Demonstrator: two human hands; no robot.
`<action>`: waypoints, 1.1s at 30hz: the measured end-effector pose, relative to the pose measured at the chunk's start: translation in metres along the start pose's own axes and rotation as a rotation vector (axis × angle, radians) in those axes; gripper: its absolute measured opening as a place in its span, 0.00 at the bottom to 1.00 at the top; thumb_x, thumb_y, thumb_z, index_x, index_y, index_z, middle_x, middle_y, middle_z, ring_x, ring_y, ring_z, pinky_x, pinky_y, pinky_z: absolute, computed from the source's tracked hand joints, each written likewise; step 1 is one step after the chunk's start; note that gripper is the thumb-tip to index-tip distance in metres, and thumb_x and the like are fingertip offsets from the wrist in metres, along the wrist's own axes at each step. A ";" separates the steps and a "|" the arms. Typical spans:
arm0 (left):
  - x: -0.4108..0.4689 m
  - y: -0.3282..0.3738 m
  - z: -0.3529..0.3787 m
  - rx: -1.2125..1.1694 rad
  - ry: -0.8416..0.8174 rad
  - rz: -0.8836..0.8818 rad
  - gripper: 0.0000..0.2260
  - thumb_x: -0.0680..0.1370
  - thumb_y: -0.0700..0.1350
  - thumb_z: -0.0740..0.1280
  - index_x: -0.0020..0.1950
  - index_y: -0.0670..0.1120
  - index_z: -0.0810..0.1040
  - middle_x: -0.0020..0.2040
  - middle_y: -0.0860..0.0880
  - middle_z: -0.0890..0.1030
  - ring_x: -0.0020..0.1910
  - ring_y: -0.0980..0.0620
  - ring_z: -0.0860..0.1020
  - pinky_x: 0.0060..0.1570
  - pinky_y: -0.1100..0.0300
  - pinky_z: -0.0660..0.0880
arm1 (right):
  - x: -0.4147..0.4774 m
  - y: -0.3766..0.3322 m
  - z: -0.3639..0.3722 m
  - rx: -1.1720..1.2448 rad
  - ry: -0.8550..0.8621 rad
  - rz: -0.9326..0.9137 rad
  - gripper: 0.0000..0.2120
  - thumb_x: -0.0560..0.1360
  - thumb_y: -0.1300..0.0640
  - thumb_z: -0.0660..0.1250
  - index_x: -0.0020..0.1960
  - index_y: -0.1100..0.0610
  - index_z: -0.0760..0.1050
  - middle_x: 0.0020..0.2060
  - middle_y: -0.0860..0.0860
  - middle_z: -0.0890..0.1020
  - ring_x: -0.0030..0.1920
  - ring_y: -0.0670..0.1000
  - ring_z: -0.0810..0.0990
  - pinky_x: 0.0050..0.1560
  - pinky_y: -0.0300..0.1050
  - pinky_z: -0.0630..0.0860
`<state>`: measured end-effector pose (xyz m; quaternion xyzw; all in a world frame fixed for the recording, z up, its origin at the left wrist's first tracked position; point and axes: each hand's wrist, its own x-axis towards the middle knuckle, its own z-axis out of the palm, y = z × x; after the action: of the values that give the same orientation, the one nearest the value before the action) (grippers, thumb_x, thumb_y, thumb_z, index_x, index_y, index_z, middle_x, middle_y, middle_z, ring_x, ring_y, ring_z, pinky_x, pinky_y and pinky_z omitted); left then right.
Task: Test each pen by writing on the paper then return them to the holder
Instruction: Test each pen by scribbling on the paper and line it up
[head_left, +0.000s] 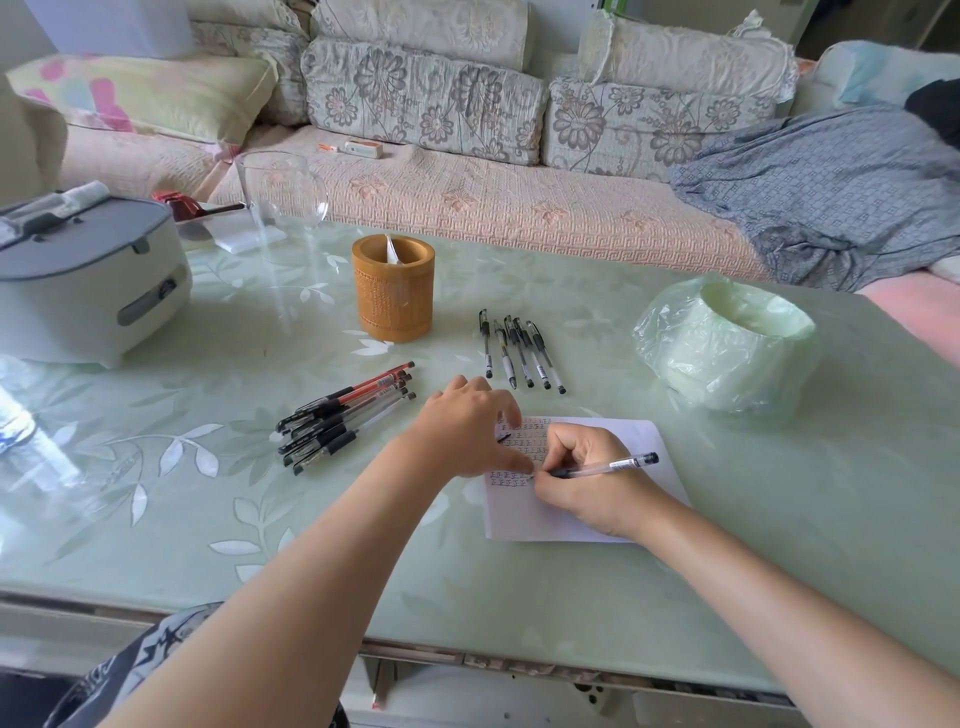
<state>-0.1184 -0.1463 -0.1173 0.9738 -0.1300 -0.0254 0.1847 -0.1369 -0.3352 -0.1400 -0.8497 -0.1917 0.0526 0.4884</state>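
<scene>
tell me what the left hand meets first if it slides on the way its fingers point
Probably the near ends of the five loose pens beyond the paper; the left hand rests on the sheet, fingers aimed up and right toward them. One view, so the line is approximate.

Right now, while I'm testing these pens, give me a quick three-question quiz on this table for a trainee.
1. True or false: the right hand holds a pen with its tip on the paper.
2. How many pens lie in the neat row beside the holder?
3. The red pen lies: A in the holder, B in the pile left of the paper, C in the right hand.
Key: 1 true; 2 five; 3 B.
</scene>
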 end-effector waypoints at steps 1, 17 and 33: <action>0.000 0.000 0.000 0.003 -0.002 -0.002 0.27 0.65 0.67 0.73 0.59 0.58 0.76 0.56 0.51 0.73 0.58 0.49 0.68 0.61 0.52 0.69 | 0.000 0.000 0.000 -0.006 0.000 -0.007 0.11 0.66 0.63 0.69 0.32 0.58 0.67 0.26 0.44 0.67 0.30 0.46 0.63 0.32 0.42 0.58; 0.000 0.000 0.001 -0.014 0.001 -0.015 0.27 0.65 0.66 0.74 0.59 0.57 0.76 0.57 0.50 0.73 0.59 0.49 0.68 0.62 0.52 0.68 | -0.002 -0.001 -0.002 0.002 -0.036 -0.027 0.09 0.64 0.63 0.67 0.32 0.61 0.65 0.27 0.46 0.66 0.30 0.46 0.62 0.34 0.44 0.57; -0.002 0.001 0.001 -0.005 0.002 -0.012 0.27 0.65 0.67 0.73 0.60 0.57 0.76 0.58 0.50 0.73 0.60 0.49 0.67 0.62 0.52 0.67 | -0.002 -0.001 -0.001 -0.007 -0.005 -0.037 0.10 0.63 0.62 0.67 0.33 0.62 0.65 0.28 0.48 0.66 0.31 0.47 0.63 0.34 0.44 0.57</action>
<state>-0.1206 -0.1467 -0.1182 0.9741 -0.1240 -0.0258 0.1872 -0.1392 -0.3359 -0.1387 -0.8475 -0.2089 0.0448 0.4860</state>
